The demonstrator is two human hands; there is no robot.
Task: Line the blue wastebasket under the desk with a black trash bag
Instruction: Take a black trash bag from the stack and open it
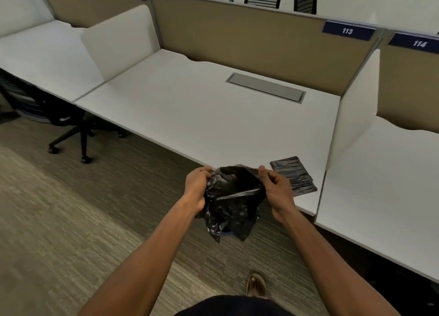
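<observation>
A crumpled black trash bag (234, 201) hangs in the air in front of the white desk (194, 106). My left hand (197, 185) pinches its top edge on the left, and my right hand (276, 187) pinches the top edge on the right, with the mouth spread a little between them. Just below the bag's lower end a small sliver of blue (226, 231) shows; the blue wastebasket is otherwise hidden behind the bag. A flat stack of folded black bags (293, 174) lies on the desk's front right corner, just right of my right hand.
White dividers (356, 111) and tan partition panels labelled 113 and 114 bound the desk. A grey cable hatch (266, 87) sits in the desktop. A black office chair (71, 130) stands under the left neighbouring desk. My foot (255, 284) is on the carpet.
</observation>
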